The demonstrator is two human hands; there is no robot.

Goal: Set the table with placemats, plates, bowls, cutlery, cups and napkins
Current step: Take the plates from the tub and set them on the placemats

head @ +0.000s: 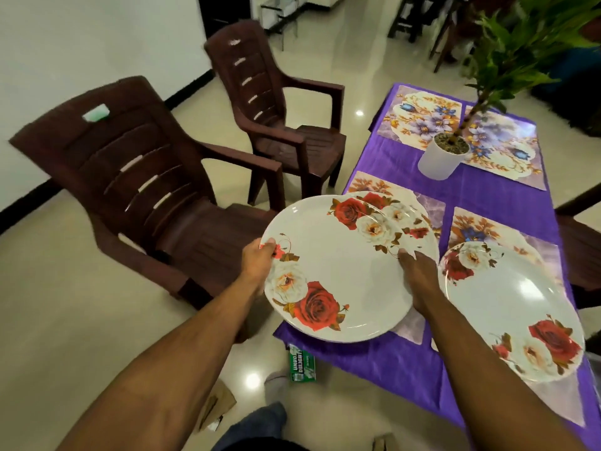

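Nearest the camera, two bare forearms reach forward to a stack of rose-printed plates (338, 271), which serves as the landmark here. The left hand (258, 260) grips the stack's left rim, thumb on top and fingers under, while the right hand (418, 281) holds the right rim with fingers spread flat along it; gripping both sides probably keeps the stack level. A second rim shows past the top plate's far edge, so at least two are held. The stack hovers over the near-left placemat (422, 209), low but I cannot tell if it touches; the aim seems to be to leave one plate there. Right of the stack, a single plate (507, 310) already lies on its own placemat (527, 242). All rest on a worktop under a purple cloth (487, 196). Below the stack, a green box (300, 362) lies on the floor. Beyond the stack, a white plant pot (439, 157) stands between two bare placemats (422, 115), likely next for plates. Left of the stack stand two brown chairs (156, 190).
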